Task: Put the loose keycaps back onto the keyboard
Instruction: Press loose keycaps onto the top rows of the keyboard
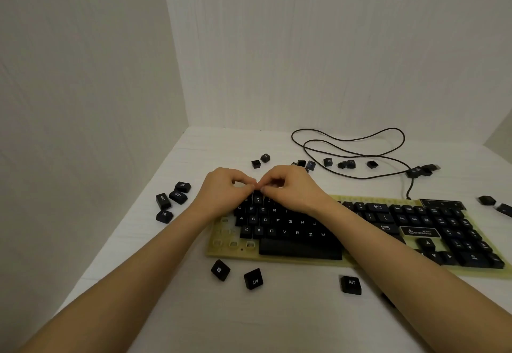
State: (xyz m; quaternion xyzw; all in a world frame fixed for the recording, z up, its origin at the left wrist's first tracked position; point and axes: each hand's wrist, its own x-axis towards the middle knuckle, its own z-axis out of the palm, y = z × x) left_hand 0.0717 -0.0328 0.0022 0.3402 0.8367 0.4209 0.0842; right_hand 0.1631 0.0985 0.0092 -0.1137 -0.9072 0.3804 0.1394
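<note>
A black keyboard on a yellowish base (221, 253) lies across the white table, with empty sockets in its left column and bottom row. My left hand (224, 189) and my right hand (291, 190) meet fingertip to fingertip over the number row at the keyboard's upper left. Their curled fingers pinch a small black keycap (257, 199) sitting there. Loose keycaps lie all around: a cluster (171, 200) to the left, a Windows key (220, 269) and two ALT keys (253, 278) (351, 284) in front, and several more (328, 162) behind the hands.
The keyboard's black cable (346, 142) loops over the table behind, with its plug end at the far right. More keycaps (486, 200) lie past the keyboard's right end. White walls close in the table at the left and back.
</note>
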